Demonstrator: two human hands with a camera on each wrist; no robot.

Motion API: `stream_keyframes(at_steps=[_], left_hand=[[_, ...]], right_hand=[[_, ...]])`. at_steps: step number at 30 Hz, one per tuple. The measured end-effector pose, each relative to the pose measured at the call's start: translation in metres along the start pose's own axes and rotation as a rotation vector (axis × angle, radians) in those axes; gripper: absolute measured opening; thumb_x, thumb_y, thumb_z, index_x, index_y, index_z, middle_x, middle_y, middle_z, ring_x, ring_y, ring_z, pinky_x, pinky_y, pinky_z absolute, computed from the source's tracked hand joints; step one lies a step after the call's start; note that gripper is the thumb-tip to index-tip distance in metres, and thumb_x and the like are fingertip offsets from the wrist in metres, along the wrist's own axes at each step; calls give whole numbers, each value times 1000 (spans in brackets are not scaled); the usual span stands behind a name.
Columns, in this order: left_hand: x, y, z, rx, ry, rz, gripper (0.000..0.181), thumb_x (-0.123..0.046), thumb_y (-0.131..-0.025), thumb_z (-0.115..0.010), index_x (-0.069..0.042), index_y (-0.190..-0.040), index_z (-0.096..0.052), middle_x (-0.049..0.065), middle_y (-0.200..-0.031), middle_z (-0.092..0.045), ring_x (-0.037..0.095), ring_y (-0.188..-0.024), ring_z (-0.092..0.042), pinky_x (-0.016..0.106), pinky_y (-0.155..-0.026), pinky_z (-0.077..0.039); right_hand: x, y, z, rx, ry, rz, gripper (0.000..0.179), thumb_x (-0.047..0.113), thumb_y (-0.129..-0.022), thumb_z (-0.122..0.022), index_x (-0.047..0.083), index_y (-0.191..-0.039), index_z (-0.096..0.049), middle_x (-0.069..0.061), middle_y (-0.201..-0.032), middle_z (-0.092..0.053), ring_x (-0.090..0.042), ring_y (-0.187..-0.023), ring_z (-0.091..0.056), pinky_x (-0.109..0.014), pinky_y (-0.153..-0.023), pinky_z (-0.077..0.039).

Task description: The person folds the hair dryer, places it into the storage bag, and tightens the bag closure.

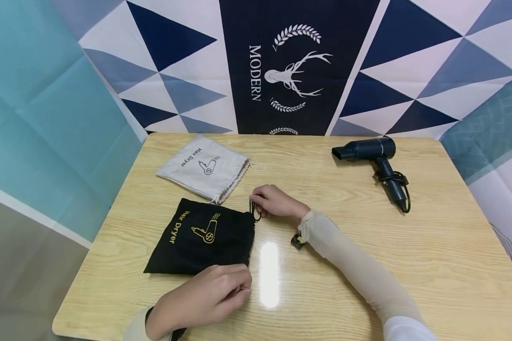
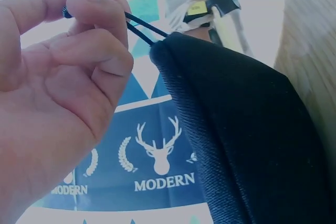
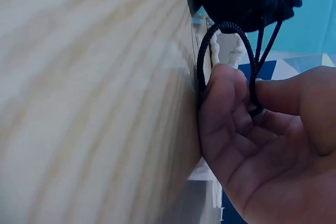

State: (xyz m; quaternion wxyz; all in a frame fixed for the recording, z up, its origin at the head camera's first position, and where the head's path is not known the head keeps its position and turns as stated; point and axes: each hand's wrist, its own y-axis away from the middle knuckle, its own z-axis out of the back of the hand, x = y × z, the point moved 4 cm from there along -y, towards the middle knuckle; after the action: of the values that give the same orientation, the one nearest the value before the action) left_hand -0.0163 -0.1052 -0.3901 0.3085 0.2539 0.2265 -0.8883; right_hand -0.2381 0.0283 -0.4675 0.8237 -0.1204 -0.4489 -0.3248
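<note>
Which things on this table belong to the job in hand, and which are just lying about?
In the job:
black pouch
near cord, held by the left hand
far cord, held by the right hand

Apparently just lying about:
grey pouch
hair dryer

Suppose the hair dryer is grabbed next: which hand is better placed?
Likely the right hand: it's nearer the hair dryer, though pinching a drawstring. The left hand, farther away, pinches cord too.
</note>
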Motion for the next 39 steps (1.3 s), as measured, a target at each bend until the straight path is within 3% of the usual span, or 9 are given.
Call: stream_keyframes(at_steps=[8, 18, 26, 32, 39], left_hand=[[-7, 1, 2, 44, 15, 21, 19, -15, -105, -50, -19, -86, -51, -13, -79, -39, -4, -70, -39, 4, -61, -32], [-18, 2, 3, 88, 29, -50, 20, -18, -107, -46, -18, -88, -53, -14, -82, -42, -5, -75, -40, 4, -69, -34], [-26, 3, 0, 241, 239, 20, 25, -29, -110, -38, -25, -91, -54, -15, -83, -45, -9, -78, -43, 7, -70, -41], [-28, 5, -1, 250, 269, -32, 23, -24, -109, -41, -21, -92, -57, -14, -84, -47, -10, -81, -44, 7, -74, -42], [-26, 12, 3, 266, 319, -14, 23, -25, -108, -43, -21, -92, -59, -14, -85, -50, -9, -85, -47, 10, -77, -44]], right_hand=[[-7, -2, 4, 15, -58, -35, 35, 20, -108, -44, 0, -87, -62, -10, -70, -62, -24, -55, -64, -38, -53, -56], [-12, -10, 10, 64, -65, -49, 35, 20, -108, -44, 0, -86, -62, -10, -69, -63, -24, -53, -63, -39, -52, -56], [-14, -14, 14, 110, -87, -54, 35, 21, -108, -45, -1, -86, -63, -11, -68, -62, -24, -52, -63, -41, -53, -56], [-19, -17, 16, 104, -101, -51, 37, 20, -108, -45, -1, -82, -63, -12, -67, -62, -25, -50, -63, -41, -52, -56], [-20, -18, 11, 122, -109, -46, 36, 19, -108, -45, 0, -82, -62, -11, -68, -63, -25, -50, -64, -41, -53, -56]])
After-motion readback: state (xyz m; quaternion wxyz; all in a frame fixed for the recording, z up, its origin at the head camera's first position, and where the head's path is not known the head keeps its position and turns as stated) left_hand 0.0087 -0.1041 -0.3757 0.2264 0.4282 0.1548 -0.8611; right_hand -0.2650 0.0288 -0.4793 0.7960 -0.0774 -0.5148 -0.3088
